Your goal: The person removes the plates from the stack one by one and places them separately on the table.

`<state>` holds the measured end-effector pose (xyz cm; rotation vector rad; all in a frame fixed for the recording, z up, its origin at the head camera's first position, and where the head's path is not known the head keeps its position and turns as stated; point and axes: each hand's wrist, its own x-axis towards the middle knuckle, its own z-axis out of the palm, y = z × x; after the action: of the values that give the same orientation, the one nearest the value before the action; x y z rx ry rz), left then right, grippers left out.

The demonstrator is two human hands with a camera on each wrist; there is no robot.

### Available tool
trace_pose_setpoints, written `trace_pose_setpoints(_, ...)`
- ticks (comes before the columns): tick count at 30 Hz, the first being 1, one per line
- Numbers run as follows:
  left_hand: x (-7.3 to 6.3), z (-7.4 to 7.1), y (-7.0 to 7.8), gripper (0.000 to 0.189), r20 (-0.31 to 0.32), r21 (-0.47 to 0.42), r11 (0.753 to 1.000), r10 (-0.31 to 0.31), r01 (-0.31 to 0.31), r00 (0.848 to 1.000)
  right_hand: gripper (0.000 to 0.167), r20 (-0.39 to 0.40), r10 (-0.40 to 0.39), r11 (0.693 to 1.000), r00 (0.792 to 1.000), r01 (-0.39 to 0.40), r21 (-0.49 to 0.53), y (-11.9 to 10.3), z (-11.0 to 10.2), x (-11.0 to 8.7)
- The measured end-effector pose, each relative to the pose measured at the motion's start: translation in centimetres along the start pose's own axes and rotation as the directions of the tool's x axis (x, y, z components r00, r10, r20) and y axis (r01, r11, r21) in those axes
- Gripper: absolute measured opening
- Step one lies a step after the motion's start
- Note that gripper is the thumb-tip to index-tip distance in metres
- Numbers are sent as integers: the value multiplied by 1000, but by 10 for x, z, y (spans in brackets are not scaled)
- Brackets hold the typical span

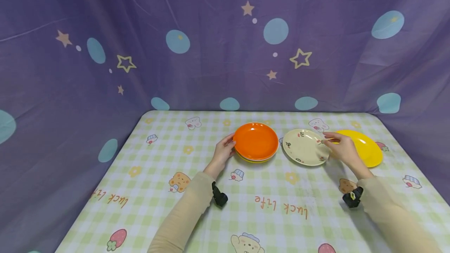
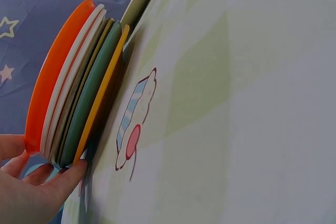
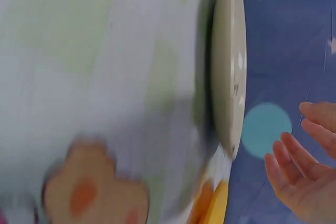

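Observation:
In the head view, an orange plate point(image 1: 255, 141) tops a stack of several plates. From the left wrist, white, olive, green point(image 2: 93, 98) and yellow point(image 2: 102, 95) rims show below it. My left hand point(image 1: 223, 152) is at the stack's left side, with fingers spread and fingertips touching the rims. A cream plate point(image 1: 304, 149) with small printed figures lies on the table to the right. Over its right edge is my right hand point(image 1: 342, 148). The right wrist view shows that hand's fingers point(image 3: 296, 156) loosely bent, apart from the plate and holding nothing.
A yellow plate point(image 1: 369, 147) lies to the right, partly behind my right hand. The cloth on the table point(image 1: 267, 221) is green-checked and printed with figures. Behind the table hangs a purple curtain point(image 1: 225, 69) with stars and blue ovals.

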<state>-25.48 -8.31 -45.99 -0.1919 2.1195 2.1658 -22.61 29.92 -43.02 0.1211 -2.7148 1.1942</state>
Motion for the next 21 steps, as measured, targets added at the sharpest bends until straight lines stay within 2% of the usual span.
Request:
trace_pose_setpoints(3,2,0,-1,42,-3,-2,1000,-14,14,1000,38,20,-27,999,999,27,27,-9,8,1)
trace_pose_setpoints(9,1,-2,-3,40,10,-14,1000,24,-24,1000,34,30,-99,994,995,97,58,-24,24,4)
trace_pose_setpoints(12,1,-2,-3,40,10,-14,1000,18,-18,1000,33,36,-123,990,992,120,79,-32,33,6)
trace_pose_setpoints(16,-1,0,0,42,0,-8,1000,-13,13,1000,33,55,-131,986,990,124,110,-41,45,8)
trace_pose_setpoints(21,-1,1,0,42,-6,0,1000,-9,9,1000,35,85,-141,981,986,127,149,-50,58,10)
